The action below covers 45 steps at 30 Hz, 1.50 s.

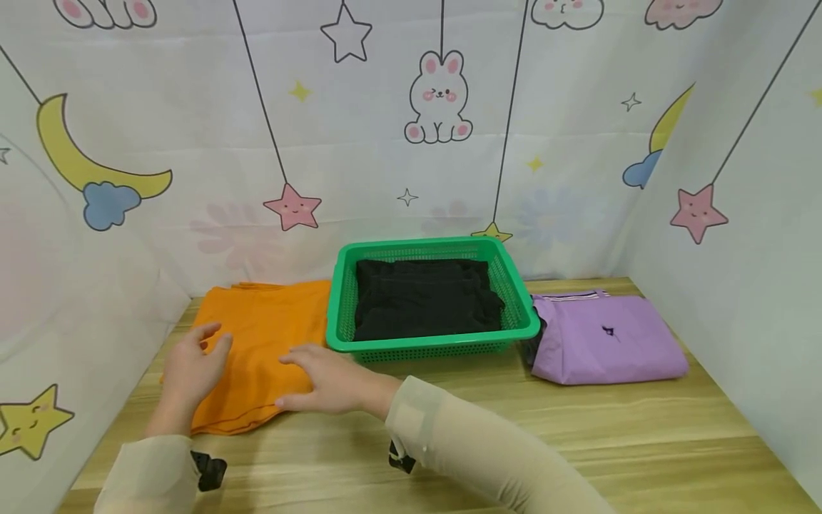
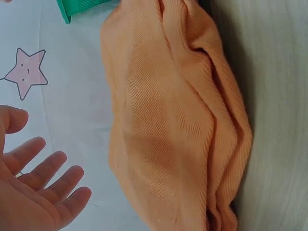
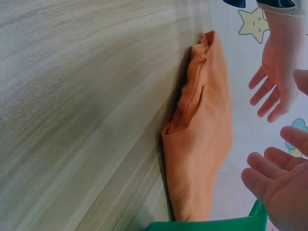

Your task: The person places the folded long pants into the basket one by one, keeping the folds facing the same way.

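Observation:
A folded orange cloth (image 1: 260, 335) lies on the left of the table, its layered edges showing in the left wrist view (image 2: 163, 110). Over its left side hovers my left hand (image 1: 195, 364), fingers relaxed and holding nothing. My right hand (image 1: 330, 378) is above the cloth's right part, thumb and fingers spread apart and nothing between them. Both wrist views show a gap between the hands and the orange cloth (image 3: 197, 139). Beside the right hand stands a green plastic basket (image 1: 433, 347) with folded black cloth (image 1: 427, 300) inside.
To the right of the basket lies a folded purple garment (image 1: 610, 339) with a small dark mark and a striped edge. The wood-grain table (image 1: 514, 435) is bounded at the back and sides by a white curtain (image 1: 385, 157) printed with cartoon figures.

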Each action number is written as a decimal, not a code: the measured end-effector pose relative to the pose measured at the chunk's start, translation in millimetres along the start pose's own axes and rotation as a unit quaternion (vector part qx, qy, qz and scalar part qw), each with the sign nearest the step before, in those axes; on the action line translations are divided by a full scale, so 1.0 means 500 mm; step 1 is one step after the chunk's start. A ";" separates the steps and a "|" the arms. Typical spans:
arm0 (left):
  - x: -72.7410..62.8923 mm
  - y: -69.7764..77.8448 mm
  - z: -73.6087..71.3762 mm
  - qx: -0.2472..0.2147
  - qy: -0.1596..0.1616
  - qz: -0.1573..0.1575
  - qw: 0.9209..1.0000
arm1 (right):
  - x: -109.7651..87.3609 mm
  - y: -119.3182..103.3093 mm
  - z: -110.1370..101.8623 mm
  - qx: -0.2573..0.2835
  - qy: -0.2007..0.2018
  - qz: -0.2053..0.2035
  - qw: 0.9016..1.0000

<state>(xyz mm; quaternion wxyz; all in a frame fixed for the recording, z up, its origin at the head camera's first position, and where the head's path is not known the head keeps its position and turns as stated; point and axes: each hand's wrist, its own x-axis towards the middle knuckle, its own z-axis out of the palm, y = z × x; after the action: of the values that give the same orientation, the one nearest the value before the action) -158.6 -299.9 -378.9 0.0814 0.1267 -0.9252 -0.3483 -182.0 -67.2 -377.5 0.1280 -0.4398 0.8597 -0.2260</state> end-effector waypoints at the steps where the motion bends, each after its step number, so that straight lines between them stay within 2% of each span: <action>1: 0.000 -0.001 0.001 -0.001 0.001 -0.002 1.000 | 0.000 0.000 0.002 0.001 0.000 0.000 1.000; 14: -0.002 0.000 -0.003 -0.004 -0.001 -0.028 1.000 | 0.001 -0.003 0.015 0.003 -0.007 0.013 1.000; 20: 0.000 -0.002 -0.003 -0.002 0.007 -0.037 0.999 | 0.000 -0.003 0.021 0.009 -0.012 0.027 1.000; 32: 0.003 -0.013 -0.006 -0.006 0.022 -0.026 0.999 | 0.003 -0.001 0.034 0.014 -0.011 0.040 0.999; 36: 0.003 -0.016 -0.008 -0.004 0.024 -0.032 0.999 | 0.003 -0.001 0.037 0.021 -0.006 0.045 0.999; 45: 0.006 -0.026 -0.019 0.006 0.003 -0.045 0.999 | 0.004 -0.004 0.053 0.060 0.003 0.093 0.994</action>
<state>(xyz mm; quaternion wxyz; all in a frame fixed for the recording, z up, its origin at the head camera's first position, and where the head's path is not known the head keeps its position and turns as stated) -156.8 -315.9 -380.4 0.0672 0.1698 -0.9204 -0.3458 -170.6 -77.3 -399.3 0.1719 -0.3490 0.8820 -0.2659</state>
